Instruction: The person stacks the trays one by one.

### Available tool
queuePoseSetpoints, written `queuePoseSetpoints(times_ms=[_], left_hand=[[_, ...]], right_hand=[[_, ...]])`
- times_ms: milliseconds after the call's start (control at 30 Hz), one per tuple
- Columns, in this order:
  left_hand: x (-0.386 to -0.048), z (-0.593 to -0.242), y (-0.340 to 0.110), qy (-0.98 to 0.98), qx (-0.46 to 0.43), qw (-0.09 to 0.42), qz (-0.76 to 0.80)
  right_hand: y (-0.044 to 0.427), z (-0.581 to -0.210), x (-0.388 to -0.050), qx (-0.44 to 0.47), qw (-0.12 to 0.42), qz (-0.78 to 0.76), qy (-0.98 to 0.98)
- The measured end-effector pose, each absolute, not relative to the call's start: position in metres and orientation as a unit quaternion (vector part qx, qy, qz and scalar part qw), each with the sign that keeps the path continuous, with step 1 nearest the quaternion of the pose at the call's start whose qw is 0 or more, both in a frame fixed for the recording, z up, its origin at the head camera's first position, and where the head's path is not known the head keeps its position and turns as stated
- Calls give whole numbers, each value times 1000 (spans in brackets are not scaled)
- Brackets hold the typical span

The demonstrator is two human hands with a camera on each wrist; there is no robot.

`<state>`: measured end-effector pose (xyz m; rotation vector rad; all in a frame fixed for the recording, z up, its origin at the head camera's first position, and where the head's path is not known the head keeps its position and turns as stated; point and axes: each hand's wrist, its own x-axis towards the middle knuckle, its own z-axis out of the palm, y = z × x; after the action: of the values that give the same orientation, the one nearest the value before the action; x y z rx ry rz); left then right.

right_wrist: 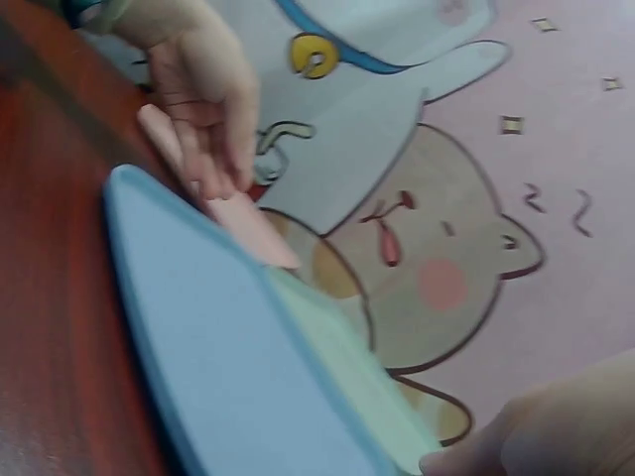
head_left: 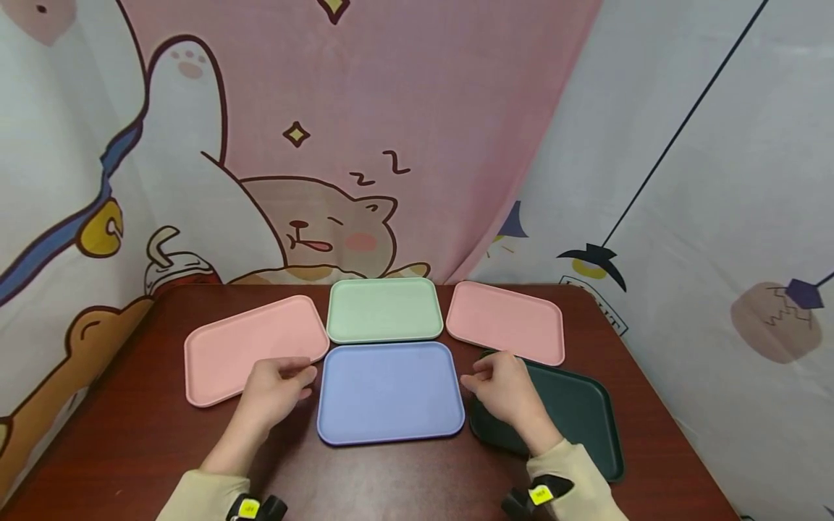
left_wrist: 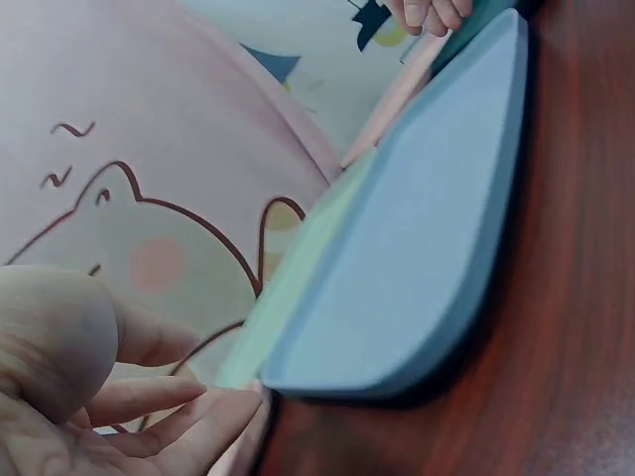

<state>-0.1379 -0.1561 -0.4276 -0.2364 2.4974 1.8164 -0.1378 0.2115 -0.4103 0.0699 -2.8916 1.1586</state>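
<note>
A blue tray (head_left: 391,394) lies on the table between the two hands, long side toward me. My left hand (head_left: 279,391) hovers just left of it, fingers loosely bent with nothing between them, close to the left pink tray (head_left: 250,351). On the other side my right hand (head_left: 502,387) hangs over the left part of a dark green tray (head_left: 573,412), near the blue tray's right edge, and holds nothing visible. In the left wrist view the left fingers (left_wrist: 149,402) are spread apart near the corner of the blue tray (left_wrist: 417,228).
A light green tray (head_left: 384,311) lies right behind the blue one. To its right, a second pink tray (head_left: 504,322) sits at an angle, its front touching or near the dark green tray. The brown table (head_left: 378,485) ends at a cartoon-printed cloth (head_left: 417,145).
</note>
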Motion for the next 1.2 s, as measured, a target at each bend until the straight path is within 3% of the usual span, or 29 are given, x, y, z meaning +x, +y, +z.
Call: queuePoseSetpoints(times_ms=[333, 733, 1200], left_hand=[[-135, -402, -134, 777, -49, 43, 626], [-153, -405, -86, 739, -16, 81, 669], [-168, -409, -34, 730, 36, 115, 672]], right_hand=[[263, -390, -123, -16, -34, 491, -870], [338, -396, -107, -102, -17, 477, -873], [388, -408, -87, -167, -30, 499, -850]])
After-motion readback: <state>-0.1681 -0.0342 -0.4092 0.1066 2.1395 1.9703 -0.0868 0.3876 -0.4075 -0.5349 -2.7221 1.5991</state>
